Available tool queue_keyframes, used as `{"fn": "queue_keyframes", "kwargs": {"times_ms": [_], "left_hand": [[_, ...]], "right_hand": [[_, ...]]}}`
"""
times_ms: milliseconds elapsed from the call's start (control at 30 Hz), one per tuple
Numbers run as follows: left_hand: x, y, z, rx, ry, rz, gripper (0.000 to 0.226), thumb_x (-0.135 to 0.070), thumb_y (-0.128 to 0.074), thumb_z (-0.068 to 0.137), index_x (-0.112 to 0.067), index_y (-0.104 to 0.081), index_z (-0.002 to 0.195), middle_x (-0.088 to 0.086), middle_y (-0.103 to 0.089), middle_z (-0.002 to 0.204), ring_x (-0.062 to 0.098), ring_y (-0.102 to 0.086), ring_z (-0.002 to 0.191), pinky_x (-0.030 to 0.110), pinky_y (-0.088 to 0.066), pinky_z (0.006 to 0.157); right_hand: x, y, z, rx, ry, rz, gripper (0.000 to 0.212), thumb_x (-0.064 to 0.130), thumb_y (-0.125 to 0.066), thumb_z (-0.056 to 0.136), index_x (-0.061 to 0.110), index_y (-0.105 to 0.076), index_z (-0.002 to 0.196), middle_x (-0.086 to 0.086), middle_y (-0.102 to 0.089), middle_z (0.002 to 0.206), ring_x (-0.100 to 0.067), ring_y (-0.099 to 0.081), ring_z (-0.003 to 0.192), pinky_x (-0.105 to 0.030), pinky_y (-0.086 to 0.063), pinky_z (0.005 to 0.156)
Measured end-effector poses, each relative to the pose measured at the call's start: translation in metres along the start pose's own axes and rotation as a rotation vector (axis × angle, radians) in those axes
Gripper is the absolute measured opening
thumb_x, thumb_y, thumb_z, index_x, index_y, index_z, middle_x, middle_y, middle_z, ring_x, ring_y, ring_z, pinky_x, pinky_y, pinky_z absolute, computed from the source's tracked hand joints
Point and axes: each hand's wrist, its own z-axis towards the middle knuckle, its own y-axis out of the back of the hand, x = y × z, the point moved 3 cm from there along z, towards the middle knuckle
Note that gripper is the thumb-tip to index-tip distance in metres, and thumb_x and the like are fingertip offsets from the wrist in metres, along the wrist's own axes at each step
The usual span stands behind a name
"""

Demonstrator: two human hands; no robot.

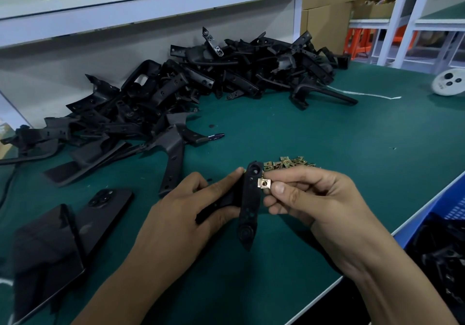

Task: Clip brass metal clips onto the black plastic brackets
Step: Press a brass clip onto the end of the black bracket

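Observation:
My left hand (191, 206) grips a black plastic bracket (249, 206) upright above the green table, fingers curled round its left side. My right hand (309, 199) pinches a brass clip (264, 183) between thumb and forefinger against the bracket's right edge, near its upper end. A small heap of loose brass clips (289, 163) lies on the mat just behind my hands. A large pile of black brackets (201, 85) stretches across the back of the table.
A dark phone (105, 206) and a black case (47, 251) lie at the left front. A white round device (448, 83) sits far right. A blue bin (442, 246) with black parts stands beyond the table's right edge. A white shelf (151, 0) overhangs the back.

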Motion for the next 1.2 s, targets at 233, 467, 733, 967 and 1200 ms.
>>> {"fn": "queue_keyframes", "kwargs": {"times_ms": [233,467,733,967,1200], "left_hand": [[-0.005,-0.001,-0.001,0.031,-0.079,-0.084,0.057,-0.074,-0.048,0.091,-0.063,-0.041,0.146,-0.009,-0.047,0.092,0.017,-0.057,0.080,0.033,-0.050,0.069],[-0.011,-0.002,-0.005,-0.012,-0.162,-0.018,0.054,-0.067,-0.046,0.098,-0.052,-0.045,0.150,-0.012,-0.046,0.093,0.013,-0.056,0.074,0.032,-0.051,0.061],[0.014,0.003,-0.001,-0.340,0.191,-0.171,0.045,-0.046,-0.067,0.095,-0.041,-0.061,0.139,-0.013,-0.059,0.097,0.008,-0.060,0.090,0.012,-0.042,0.070],[0.015,0.005,-0.002,-0.354,0.267,-0.233,0.045,-0.051,-0.065,0.094,-0.043,-0.061,0.138,-0.012,-0.059,0.094,0.007,-0.061,0.088,0.008,-0.041,0.068],[0.015,0.004,-0.002,-0.338,0.270,-0.267,0.045,-0.049,-0.068,0.093,-0.045,-0.062,0.138,-0.015,-0.059,0.092,0.007,-0.061,0.087,0.008,-0.041,0.069]], "right_hand": [[0.002,0.002,-0.001,0.097,-0.101,0.122,0.016,0.007,-0.081,0.070,0.009,-0.076,0.085,-0.016,-0.071,0.075,-0.022,-0.071,0.062,-0.025,-0.056,0.056],[-0.001,-0.002,0.000,0.075,-0.104,0.073,0.018,0.009,-0.087,0.067,0.009,-0.073,0.079,-0.013,-0.067,0.065,-0.020,-0.065,0.055,-0.025,-0.053,0.052],[0.002,0.002,-0.002,-0.340,0.378,-0.844,0.007,0.031,-0.067,0.099,0.030,-0.073,0.096,0.013,-0.070,0.094,-0.007,-0.063,0.091,-0.022,-0.047,0.081],[-0.031,-0.033,0.004,0.036,0.195,-1.635,0.071,0.069,-0.019,0.100,0.031,-0.022,0.159,0.015,-0.009,0.171,-0.019,0.010,0.158,-0.056,0.008,0.124],[-0.029,-0.041,0.012,0.075,0.164,-1.689,0.062,0.060,-0.022,0.103,0.028,-0.039,0.152,0.014,-0.038,0.159,-0.017,-0.005,0.159,-0.057,0.015,0.123]]}}
